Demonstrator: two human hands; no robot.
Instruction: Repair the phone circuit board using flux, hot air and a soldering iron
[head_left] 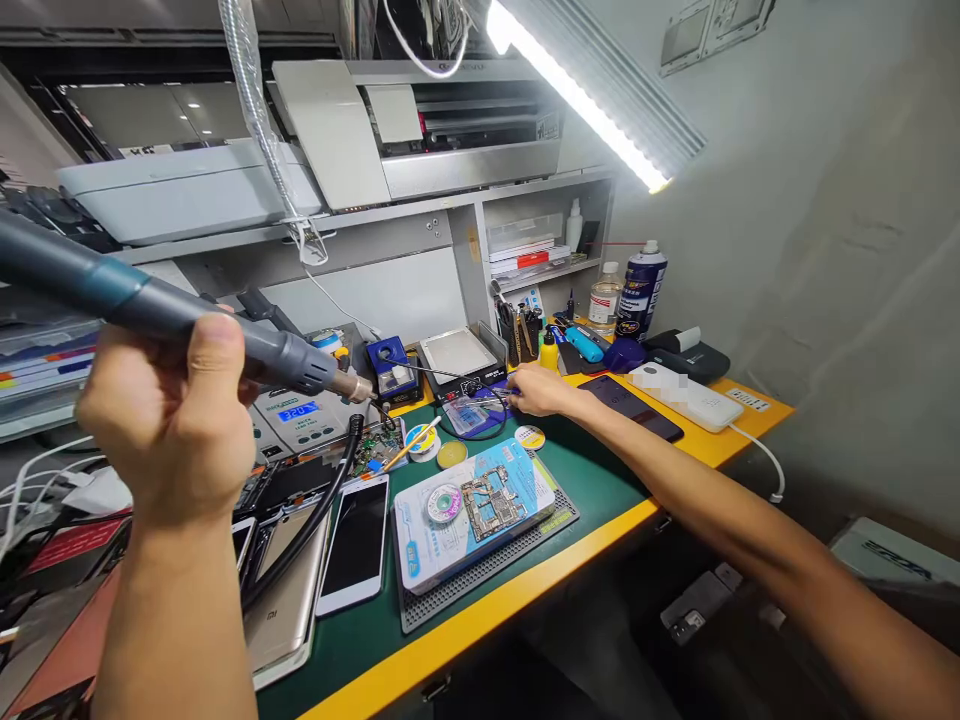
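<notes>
Raised at the left, my left hand [172, 400] is wrapped round the handle of a hot air gun [172, 305], its metal nozzle pointing right above the bench. My right hand [541, 390] stretches to the back of the bench, beside a black-framed heating plate [461, 355] and small clear plastic packets [474, 414]. Its fingers are pinched together; what they hold, if anything, I cannot make out. Between my arms a phone circuit board [495, 502] and a solder reel [444, 503] lie on a blue and white box [427, 550], which rests on a grey perforated mat [487, 562].
A white phone [355, 545] and a gold phone [289, 590] lie at left, with a black hose across the gold one. Behind them stands a station [300, 412] reading 320. Spray can [639, 295], bottle [604, 300] and white power bank [686, 395] occupy the right.
</notes>
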